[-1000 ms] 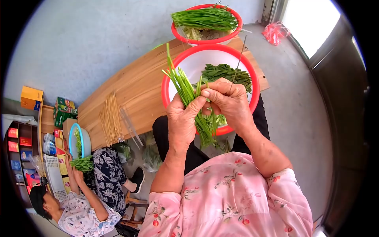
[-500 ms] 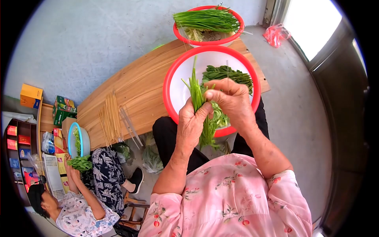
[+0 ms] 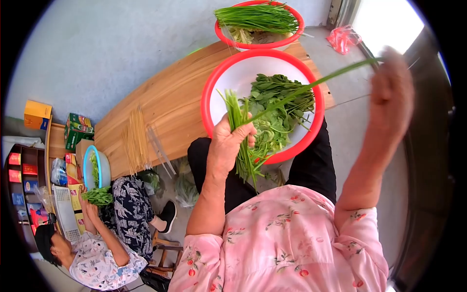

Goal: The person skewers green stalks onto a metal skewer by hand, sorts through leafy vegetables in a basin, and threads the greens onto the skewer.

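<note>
In the head view my left hand [image 3: 227, 146] is closed around a bunch of green stems [image 3: 237, 113], at the left side of a red-rimmed white basin [image 3: 210, 97]. Leafy greens [image 3: 276, 104] lie in that basin. My right hand [image 3: 391, 92], blurred by motion, is raised at the right with its fingers closed on one end of a long green stalk [image 3: 326, 79]. The stalk stretches across the basin to the bunch. A thin dark line, perhaps a skewer, shows beside my right hand.
A second red-rimmed basin [image 3: 302, 29] with long green stalks stands behind. Wooden skewers [image 3: 136, 141] and clear strips [image 3: 160, 150] lie on the wooden board [image 3: 180, 92]. At the left a person [image 3: 104, 258] holds greens near a blue-rimmed basin [image 3: 106, 170]. A red bag [image 3: 342, 40] is on the floor.
My right hand has swung from the bunch out to the right, drawing the long stalk with it. My left hand has kept its grip and moved slightly left.
</note>
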Demonstrator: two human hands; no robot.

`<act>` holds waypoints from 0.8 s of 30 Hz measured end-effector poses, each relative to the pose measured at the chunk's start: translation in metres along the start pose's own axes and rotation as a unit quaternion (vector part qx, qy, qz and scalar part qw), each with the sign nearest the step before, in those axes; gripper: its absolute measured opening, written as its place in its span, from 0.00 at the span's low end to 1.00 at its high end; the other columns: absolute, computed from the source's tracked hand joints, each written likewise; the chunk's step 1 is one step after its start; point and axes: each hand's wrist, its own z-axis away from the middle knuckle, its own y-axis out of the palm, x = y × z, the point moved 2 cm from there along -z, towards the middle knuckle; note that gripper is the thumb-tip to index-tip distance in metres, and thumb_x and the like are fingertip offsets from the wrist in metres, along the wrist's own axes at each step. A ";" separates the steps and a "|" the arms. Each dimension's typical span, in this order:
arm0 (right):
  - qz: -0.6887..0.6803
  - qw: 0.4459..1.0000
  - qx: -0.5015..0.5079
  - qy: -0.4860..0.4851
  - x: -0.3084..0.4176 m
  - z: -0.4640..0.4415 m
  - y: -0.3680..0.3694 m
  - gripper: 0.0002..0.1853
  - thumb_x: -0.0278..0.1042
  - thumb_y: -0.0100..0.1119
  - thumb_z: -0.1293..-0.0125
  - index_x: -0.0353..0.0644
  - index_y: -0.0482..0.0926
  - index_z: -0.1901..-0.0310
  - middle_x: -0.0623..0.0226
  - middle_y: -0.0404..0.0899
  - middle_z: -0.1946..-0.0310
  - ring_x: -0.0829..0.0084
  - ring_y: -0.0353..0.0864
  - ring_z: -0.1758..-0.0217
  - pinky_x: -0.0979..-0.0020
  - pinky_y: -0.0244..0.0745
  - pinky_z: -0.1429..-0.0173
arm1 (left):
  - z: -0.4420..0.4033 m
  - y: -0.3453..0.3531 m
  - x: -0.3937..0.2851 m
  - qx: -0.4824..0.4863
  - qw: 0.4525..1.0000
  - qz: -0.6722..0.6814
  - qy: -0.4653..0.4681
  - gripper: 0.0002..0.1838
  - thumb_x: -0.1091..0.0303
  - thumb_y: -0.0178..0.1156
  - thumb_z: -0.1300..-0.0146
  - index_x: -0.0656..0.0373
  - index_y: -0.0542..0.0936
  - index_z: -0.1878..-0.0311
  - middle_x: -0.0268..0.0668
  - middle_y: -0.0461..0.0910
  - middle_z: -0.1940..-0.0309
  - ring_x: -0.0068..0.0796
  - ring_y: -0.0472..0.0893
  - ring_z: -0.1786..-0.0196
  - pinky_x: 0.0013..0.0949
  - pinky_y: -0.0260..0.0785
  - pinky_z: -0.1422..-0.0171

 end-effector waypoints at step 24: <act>0.189 0.918 0.260 0.234 -0.100 0.081 0.072 0.06 0.24 0.63 0.45 0.29 0.79 0.71 0.68 0.74 0.84 0.82 0.70 0.87 0.76 0.64 0.84 | -0.002 0.026 -0.014 0.046 0.994 0.099 0.031 0.13 0.74 0.57 0.37 0.65 0.76 0.50 0.38 0.80 0.66 0.26 0.80 0.65 0.29 0.75 0.58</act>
